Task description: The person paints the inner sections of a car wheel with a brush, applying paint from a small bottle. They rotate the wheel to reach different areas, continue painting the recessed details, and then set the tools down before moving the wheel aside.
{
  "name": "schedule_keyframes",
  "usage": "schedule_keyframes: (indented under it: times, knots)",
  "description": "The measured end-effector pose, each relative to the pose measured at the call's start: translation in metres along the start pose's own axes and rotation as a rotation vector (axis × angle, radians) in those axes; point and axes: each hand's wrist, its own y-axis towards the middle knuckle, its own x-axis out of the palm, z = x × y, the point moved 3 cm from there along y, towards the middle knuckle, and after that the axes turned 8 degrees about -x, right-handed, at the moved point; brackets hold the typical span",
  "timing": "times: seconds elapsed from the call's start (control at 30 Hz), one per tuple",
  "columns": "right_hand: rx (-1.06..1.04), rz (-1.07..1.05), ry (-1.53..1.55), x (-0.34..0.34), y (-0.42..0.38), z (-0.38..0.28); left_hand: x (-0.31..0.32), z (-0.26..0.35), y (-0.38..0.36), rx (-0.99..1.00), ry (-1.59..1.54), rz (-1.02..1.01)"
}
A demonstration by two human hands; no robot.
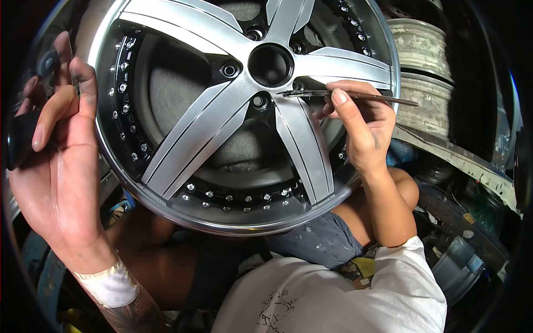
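A silver five-spoke wheel [205,119] with a polished rim and black recesses faces the camera. My right hand [363,119] pinches a thin dark brush [383,99] over the hub area, its black-coated tip at the top of the lower right spoke, just below the round centre hole. At the far left, my left hand [64,150] is raised beside the rim, palm toward the camera, its fingers curled around a small dark round container [22,139]. A black round piece [48,62] shows between its upper fingers. The container's contents are hidden.
Two worn, paint-spattered wheel barrels [419,75] are stacked at the upper right, above a pale metal ledge [461,164]. A clear plastic container [458,263] lies at the lower right. My knees and dark shorts [322,241] are under the wheel.
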Motion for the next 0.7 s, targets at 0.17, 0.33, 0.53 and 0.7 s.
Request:
schedule_keyframes:
  times: [0.17, 0.33, 0.53, 0.7]
  knots:
    - [-0.045, -0.074, -0.112, 0.002, -0.001, 0.002, -0.001, 0.001, 0.001, -0.064, -0.099, -0.023]
    - [-0.105, -0.109, -0.161, 0.005, 0.0, 0.003, -0.001, 0.005, 0.001, -0.089, -0.049, -0.008]
    - [-0.128, -0.116, -0.188, 0.009, -0.001, 0.002, 0.006, 0.005, -0.002, -0.057, 0.104, -0.009]
    - [-0.124, -0.133, -0.202, 0.01, -0.002, 0.002, 0.005, 0.006, -0.003, -0.061, 0.112, -0.014]
